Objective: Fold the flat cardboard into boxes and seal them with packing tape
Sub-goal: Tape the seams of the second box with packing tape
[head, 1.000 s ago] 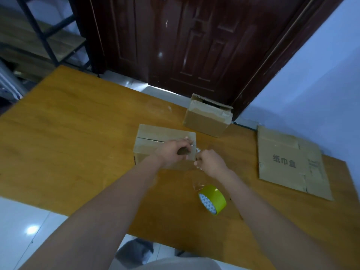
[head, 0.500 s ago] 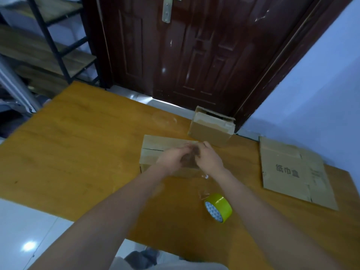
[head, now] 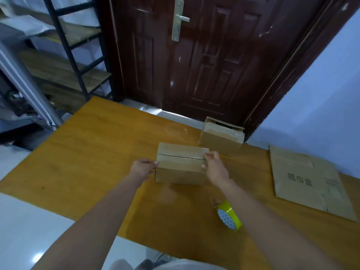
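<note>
Wooden tabletop (head: 87, 152), orange-brown, fills the middle of the frame over pale glossy floor at lower left; items listed near to far. Item one: roll of packing tape (head: 229, 216), yellow rim, patterned white side, standing on edge at lower centre-right, just beside my right forearm, a clear loose end lifting from its upper left. Item two: folded box (head: 181, 165), centre of frame, top flaps closed with a seam line across the top; my left hand (head: 143, 168) grips its left end, fingers curled at the upper corner; my right hand (head: 215, 167) grips its right end, fingers curled over the top edge. Item three: flat cardboard (head: 307, 178), printed with dark characters, lying at right of frame, well apart from the box I hold. Item four: second box (head: 222, 138), just beyond, upper right of centre, top partly open. Item five: dark red door (head: 204, 65) with metal handle (head: 178, 22), top centre; metal shelving (head: 64, 51), upper left.
</note>
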`<state>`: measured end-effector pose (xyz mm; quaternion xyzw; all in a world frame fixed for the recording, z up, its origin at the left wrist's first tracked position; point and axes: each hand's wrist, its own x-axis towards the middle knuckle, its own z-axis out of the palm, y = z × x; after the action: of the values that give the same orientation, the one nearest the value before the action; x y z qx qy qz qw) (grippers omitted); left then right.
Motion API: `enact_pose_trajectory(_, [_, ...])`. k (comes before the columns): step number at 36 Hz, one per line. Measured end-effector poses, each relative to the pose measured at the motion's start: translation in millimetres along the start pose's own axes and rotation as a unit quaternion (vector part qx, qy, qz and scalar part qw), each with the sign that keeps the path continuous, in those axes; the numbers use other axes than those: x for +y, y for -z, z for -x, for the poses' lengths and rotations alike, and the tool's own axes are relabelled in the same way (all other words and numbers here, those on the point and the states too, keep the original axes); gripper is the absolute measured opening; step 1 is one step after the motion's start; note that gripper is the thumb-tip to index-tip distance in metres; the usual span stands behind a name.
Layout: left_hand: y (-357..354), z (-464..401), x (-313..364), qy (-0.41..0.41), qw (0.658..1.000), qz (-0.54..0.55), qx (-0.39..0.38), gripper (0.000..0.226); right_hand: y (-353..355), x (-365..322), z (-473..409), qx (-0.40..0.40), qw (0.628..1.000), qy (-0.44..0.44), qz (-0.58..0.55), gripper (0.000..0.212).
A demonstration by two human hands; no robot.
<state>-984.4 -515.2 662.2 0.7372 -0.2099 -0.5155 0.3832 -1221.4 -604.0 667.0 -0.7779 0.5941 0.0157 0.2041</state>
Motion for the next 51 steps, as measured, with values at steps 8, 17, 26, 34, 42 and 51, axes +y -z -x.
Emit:
enact_pose_trajectory(8, [-9.5,-5.2,16.9,-0.059,0.977,-0.192,0.067,0.019,-5.5,-2.6,0.5,0.0,0.999,-0.028,-0.021,0.045])
enact_pose_trajectory(17, [-23.3,3.4,14.7,-0.067,0.963,-0.24,0.103,0.016,-14.8,-1.7,5.3,0.039,0.996,-0.03,-0.07,0.031])
enact_pose_trajectory(26, [-19.6,1.9,19.8,-0.017,0.975,-0.196,0.103,0.02,-12.0,-2.9,15.1,0.034,0.971,-0.083,-0.22,0.06])
enact_pose_trajectory(34, [-22.9,5.5,17.6,0.025,0.983,-0.136,0.121,0.015,-12.1,15.1,12.6,-0.078,0.915,-0.155,-0.365,0.071])
enact_pose_trajectory(42, [-28.2,32.9,57.0,0.039,0.997,0.004,0.064,0.073,25.7,19.4,25.6,-0.048,0.894,-0.082,-0.438,0.088])
enact_pose_trajectory(51, [-20.0,34.7,91.5,0.025,0.997,0.048,0.05,0.072,66.8,11.7,45.3,-0.006,0.777,-0.043,-0.628,0.041])
